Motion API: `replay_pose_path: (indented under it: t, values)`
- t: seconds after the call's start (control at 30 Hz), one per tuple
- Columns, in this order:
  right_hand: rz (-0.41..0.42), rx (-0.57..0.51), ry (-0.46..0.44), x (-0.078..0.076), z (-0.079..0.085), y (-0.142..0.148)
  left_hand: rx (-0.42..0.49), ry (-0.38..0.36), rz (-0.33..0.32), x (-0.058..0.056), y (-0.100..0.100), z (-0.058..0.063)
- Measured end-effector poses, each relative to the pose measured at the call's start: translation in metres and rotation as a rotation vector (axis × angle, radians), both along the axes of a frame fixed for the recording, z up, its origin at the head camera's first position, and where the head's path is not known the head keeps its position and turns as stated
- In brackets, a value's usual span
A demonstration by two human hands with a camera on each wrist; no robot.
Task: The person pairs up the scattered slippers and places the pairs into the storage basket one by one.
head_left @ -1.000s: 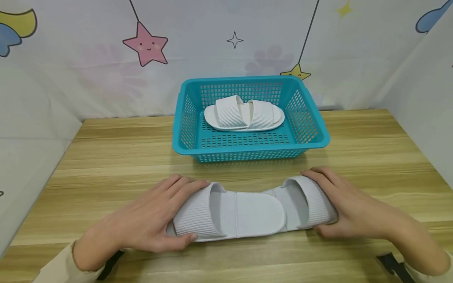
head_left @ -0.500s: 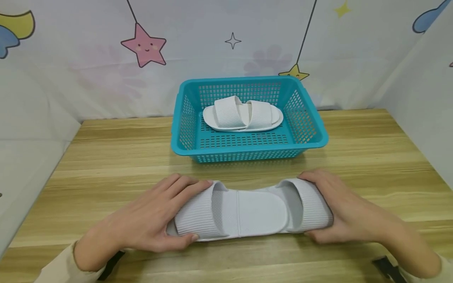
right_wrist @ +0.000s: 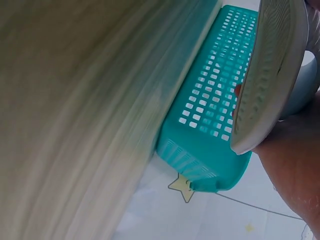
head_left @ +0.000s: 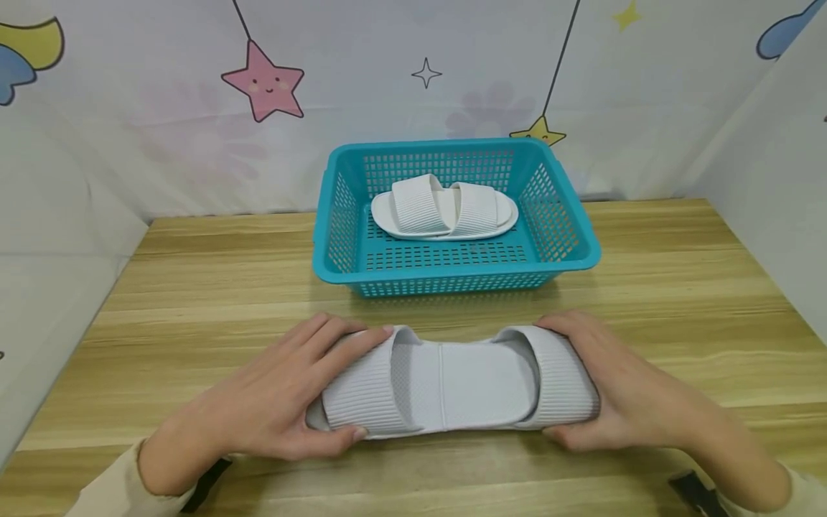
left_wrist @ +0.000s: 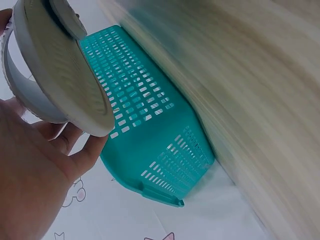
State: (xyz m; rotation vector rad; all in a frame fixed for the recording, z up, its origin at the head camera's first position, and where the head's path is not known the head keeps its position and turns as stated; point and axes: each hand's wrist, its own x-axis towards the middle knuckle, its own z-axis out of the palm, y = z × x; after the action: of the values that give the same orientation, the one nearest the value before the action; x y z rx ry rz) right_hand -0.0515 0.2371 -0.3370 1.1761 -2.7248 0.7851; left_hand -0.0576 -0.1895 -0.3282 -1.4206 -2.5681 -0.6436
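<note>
My left hand (head_left: 281, 395) grips the toe end of one light grey slipper (head_left: 368, 388), thumb on the near side and fingers over the ribbed strap. Opposite it, my right hand (head_left: 623, 391) holds the toe end of the matching slipper (head_left: 565, 380). The two lie heel to heel and overlap, the left slipper's heel reaching the right slipper's strap opening. Both wrist views show undersides, the left slipper's sole (left_wrist: 65, 70) and the right slipper's sole (right_wrist: 270, 75), raised off the table. Most right-hand fingers are hidden behind the slipper.
Behind the slippers stands a teal plastic basket (head_left: 452, 274) on the wood-grain table (head_left: 213, 287). Inside it lies a pair of white slippers (head_left: 416, 205), nested together. A patterned cloth (head_left: 362, 72) hangs along the back of the table.
My right hand has moved left with its slipper, so the two slippers overlap more. My left hand has shifted very slightly right. The basket and its slippers stay put.
</note>
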Motion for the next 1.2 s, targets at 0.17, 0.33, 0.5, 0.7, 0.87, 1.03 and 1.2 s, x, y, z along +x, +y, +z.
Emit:
replay_pose_path:
  t: [0.17, 0.33, 0.5, 0.7, 0.87, 1.03, 1.2]
  values:
    - [0.016, -0.028, -0.009, 0.000, -0.001, -0.007, -0.002, -0.016, 0.002, -0.001, 0.002, 0.000]
    - [-0.001, -0.007, -0.036, 0.000, -0.001, -0.012, -0.006, -0.017, 0.001, -0.001, 0.003, 0.001]
    - [-0.019, 0.021, -0.021, 0.001, 0.000, -0.012, 0.007, 0.006, 0.002, -0.001, 0.003, 0.001]
    - [-0.014, 0.028, -0.023, -0.001, 0.003, -0.013, 0.011, -0.001, 0.007, 0.000, 0.005, 0.002]
    - [-0.023, 0.042, -0.022, -0.002, 0.006, -0.016, 0.017, -0.008, 0.007, 0.001, 0.009, 0.004]
    - [-0.030, 0.055, 0.003, -0.001, 0.010, -0.020, 0.012, -0.025, 0.011, 0.001, 0.011, 0.004]
    - [-0.009, 0.048, -0.007, -0.005, 0.015, -0.025, 0.023, -0.030, 0.013, 0.000, 0.013, 0.003]
